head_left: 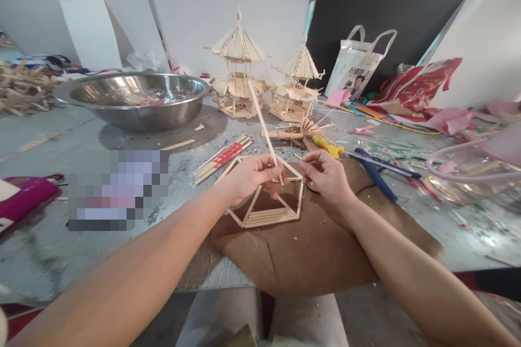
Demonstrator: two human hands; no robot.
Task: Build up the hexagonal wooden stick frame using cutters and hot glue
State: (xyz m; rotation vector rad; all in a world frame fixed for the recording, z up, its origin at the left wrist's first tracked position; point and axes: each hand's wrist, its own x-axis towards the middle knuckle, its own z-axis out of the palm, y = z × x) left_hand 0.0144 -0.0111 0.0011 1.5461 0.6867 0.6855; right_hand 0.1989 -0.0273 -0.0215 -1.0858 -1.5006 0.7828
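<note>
Mid-picture, the left hand [255, 174] pinched a stick [262, 122] over the hexagon [271, 217]; the right hand [328, 176] seemingly pinched a sliver [298, 156]. A brown sheet [317, 252] lay beneath, presumably shielding the table [179, 173].

I'd take this for a craft workshop, what with two stick pagodas [240, 50] and a stick frame [271, 218] on a stained bench [40, 255], bundled sticks [228, 156], a blue-handled tool [376, 176], a heap of wooden pieces [26, 87] and scraps scattered about.
</note>
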